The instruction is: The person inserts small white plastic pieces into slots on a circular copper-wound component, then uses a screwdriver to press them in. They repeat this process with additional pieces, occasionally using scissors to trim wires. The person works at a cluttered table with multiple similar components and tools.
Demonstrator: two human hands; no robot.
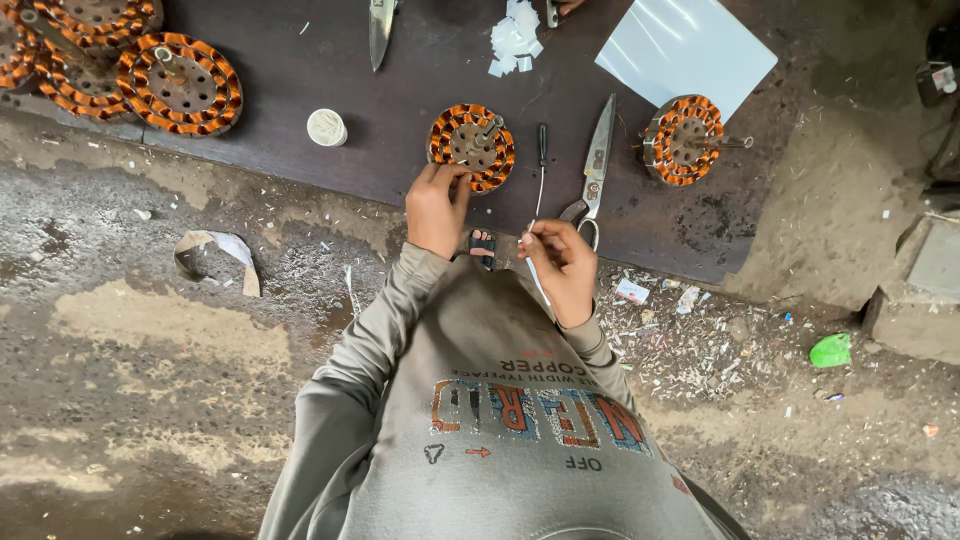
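A round stator with orange copper windings (472, 147) lies on the dark board (300, 90) in front of me. My left hand (437, 208) reaches to its near edge, fingertips on the windings. My right hand (561, 262) pinches a thin white strip near my chest, just below a small black-handled screwdriver (541, 165). Large scissors (594, 170) lie right of the screwdriver, handles close to my right hand.
A second wound stator (684, 139) lies to the right, beside a white sheet (687, 48). Several more stators (178, 84) are stacked top left. A white roll (326, 127), paper scraps (515, 36) and a blade (380, 30) lie farther back. Dirt floor with litter surrounds the board.
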